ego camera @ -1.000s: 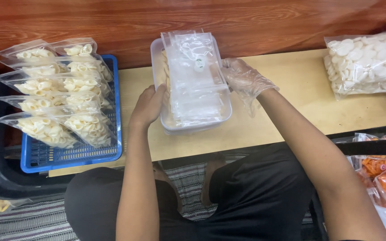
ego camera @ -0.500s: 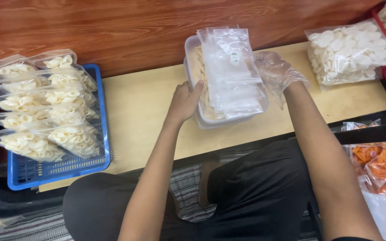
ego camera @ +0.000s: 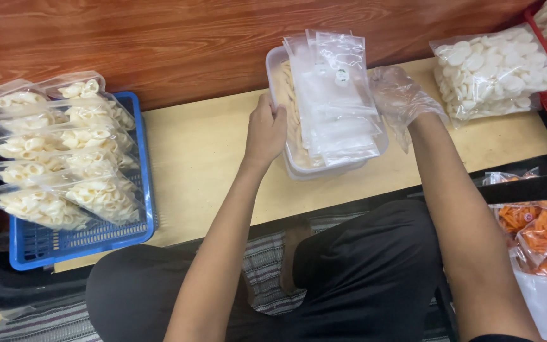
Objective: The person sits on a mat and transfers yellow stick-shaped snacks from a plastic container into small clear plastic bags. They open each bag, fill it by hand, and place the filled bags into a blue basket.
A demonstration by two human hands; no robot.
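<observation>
Head view, hands: the bare left hand (ego camera: 266, 130) is gripping the left rim of the clear plastic tub (ego camera: 299, 166); the gloved right hand (ego camera: 403, 98) is pressing half-open against its right side.
Tub: sitting on the tan counter (ego camera: 204, 158) between both hands, pale crackers inside, a stack of empty clear bags (ego camera: 340, 95) lying across its top.
Risk: the loose bags are overhanging the rim and could be sliding off if the tub tips.
Surroundings: blue basket (ego camera: 80, 237) of filled bags at left; large bag of white chips (ego camera: 492, 73) at right.
</observation>
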